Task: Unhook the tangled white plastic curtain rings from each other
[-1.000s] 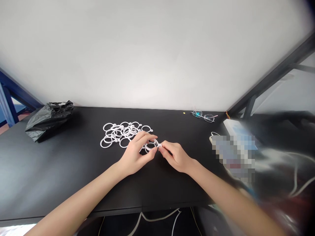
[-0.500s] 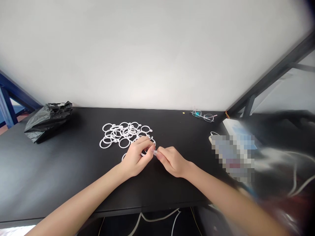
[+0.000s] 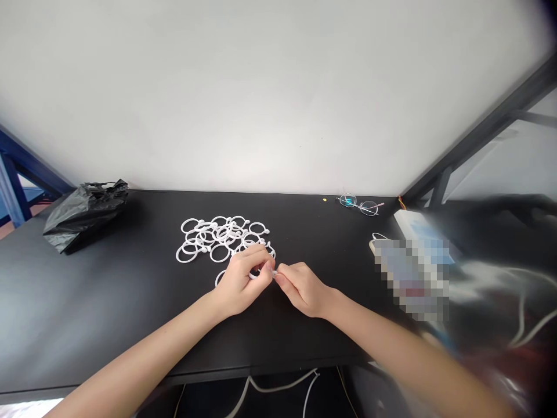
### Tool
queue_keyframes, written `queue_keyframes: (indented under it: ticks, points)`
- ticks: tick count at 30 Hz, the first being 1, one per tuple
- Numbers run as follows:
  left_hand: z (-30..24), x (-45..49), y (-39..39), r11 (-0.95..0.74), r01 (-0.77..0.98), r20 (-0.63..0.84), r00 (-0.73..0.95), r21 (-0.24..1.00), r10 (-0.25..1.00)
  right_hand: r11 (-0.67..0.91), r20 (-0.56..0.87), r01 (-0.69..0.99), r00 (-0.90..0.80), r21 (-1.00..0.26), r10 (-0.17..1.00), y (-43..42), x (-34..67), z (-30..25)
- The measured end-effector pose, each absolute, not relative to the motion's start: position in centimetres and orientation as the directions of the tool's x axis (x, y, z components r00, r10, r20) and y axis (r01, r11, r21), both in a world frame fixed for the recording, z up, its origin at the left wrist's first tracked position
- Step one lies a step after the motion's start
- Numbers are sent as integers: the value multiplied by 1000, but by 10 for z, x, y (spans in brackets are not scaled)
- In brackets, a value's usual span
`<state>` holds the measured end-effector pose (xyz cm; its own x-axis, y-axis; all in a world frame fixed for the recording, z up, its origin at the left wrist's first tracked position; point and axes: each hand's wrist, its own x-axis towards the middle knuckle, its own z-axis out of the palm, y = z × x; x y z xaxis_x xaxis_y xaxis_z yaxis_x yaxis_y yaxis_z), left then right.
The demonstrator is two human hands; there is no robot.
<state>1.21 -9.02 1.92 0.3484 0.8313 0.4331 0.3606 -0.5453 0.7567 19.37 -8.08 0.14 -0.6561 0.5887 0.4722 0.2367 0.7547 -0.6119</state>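
Note:
White plastic curtain rings (image 3: 226, 233), each with a small knob on its rim, lie in a loose heap in the middle of the black table. In front of the heap, my left hand (image 3: 241, 281) is closed around another white ring (image 3: 252, 276), mostly hidden by the fingers. My right hand (image 3: 304, 290) pinches the small white end (image 3: 275, 273) that sticks out between the two hands. Fingertips of both hands almost meet there. One more ring (image 3: 217, 278) lies on the table, partly covered by my left hand.
A crumpled black plastic bag (image 3: 87, 215) sits at the left. Eyeglasses (image 3: 359, 205) rest near the wall, beside a tiny yellow bit (image 3: 324, 200). At the right are a blurred-out phone-like object (image 3: 402, 278) and a white-and-blue box (image 3: 418, 229). Cables hang below the table's front edge.
My right hand has shifted very slightly, and less of the white end shows between the fingertips. The heap of rings stays as it was.

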Motion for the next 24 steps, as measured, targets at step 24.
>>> queue_keyframes:
  ticks: [24]
  points:
    - [3,-41,-39,-439,849,568,215,292,794,569,369,318,-510,-758,777,-71,201,0]
